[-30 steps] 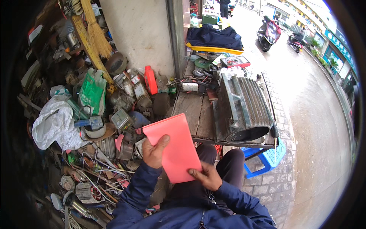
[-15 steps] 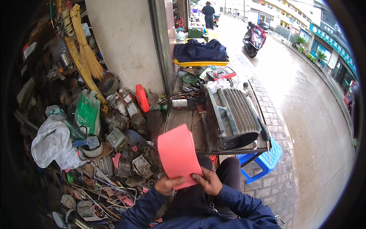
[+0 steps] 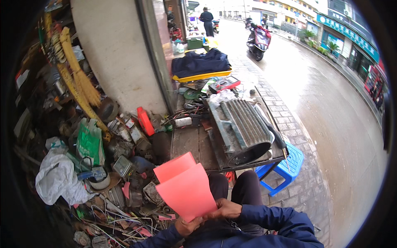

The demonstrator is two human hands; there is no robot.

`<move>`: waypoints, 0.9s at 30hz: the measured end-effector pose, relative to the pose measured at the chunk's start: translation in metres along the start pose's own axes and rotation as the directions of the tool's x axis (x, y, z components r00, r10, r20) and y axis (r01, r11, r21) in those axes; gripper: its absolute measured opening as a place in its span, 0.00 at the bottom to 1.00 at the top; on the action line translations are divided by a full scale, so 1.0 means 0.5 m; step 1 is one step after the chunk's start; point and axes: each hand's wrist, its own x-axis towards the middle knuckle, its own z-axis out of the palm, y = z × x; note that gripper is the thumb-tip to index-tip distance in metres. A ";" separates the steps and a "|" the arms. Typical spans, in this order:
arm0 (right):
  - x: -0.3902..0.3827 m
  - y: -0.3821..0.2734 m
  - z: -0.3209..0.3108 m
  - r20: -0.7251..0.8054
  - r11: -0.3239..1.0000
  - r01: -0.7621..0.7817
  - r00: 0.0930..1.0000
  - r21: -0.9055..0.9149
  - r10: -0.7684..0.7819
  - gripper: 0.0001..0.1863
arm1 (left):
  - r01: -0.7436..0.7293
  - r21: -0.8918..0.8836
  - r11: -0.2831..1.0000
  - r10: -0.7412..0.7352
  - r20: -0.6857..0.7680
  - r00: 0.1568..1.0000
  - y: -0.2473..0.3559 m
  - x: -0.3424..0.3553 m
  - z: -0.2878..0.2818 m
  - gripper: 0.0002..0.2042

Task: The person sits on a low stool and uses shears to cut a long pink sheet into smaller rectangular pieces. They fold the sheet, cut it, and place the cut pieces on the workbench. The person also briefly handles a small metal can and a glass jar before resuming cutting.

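Observation:
A pink flexible sheet (image 3: 186,192) is folded over in front of my lap, with a second flap of it rising behind the nearer one at the upper left. My left hand (image 3: 188,226) pinches its bottom edge; some of the fingers are hidden. My right hand (image 3: 226,209) holds the lower right corner, its fingers reaching across toward the left hand. Just beyond the sheet is a wooden workbench (image 3: 184,142), and on it rests a finned metal motor housing (image 3: 244,126) with its round open end toward me.
Left of me lies a heap of scrap, with wires, a white plastic bag (image 3: 60,177), a green bag (image 3: 90,142) and a red bottle (image 3: 145,121). A blue stool (image 3: 285,169) stands by the bench's right side. A scooter (image 3: 258,41) and a person (image 3: 206,21) are farther off.
The pink sheet has gone from a curved loop to two visible flaps and sits lower. My hands have come closer together along its bottom edge. The whole view has shifted slightly.

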 end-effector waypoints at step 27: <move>0.079 -0.059 -0.034 -0.313 0.935 0.255 0.893 -0.245 -0.325 0.20 | -0.117 0.525 0.843 0.050 0.140 0.989 0.132 0.135 -0.145 0.14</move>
